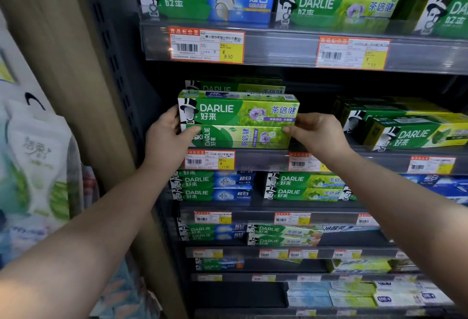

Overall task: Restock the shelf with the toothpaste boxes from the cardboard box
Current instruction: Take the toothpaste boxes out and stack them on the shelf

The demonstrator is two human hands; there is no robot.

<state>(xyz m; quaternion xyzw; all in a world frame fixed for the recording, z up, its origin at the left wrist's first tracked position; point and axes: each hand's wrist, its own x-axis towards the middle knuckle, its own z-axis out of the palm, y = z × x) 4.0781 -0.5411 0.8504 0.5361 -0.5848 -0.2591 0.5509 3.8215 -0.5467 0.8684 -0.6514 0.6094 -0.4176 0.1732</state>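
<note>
Two green Darlie toothpaste boxes are stacked at the left end of the second shelf. The upper box faces me; the lower box lies under it. My left hand grips the stack's left end, thumb across the lower box's front. My right hand holds the right end with fingertips on the lower box. Another green box stands behind the stack. The cardboard box is out of view.
Dark shelves above and below hold rows of green and blue toothpaste boxes, with orange-and-yellow price tags along the rails. More green boxes lie to the right on the same shelf. A wooden post and packaged goods stand left.
</note>
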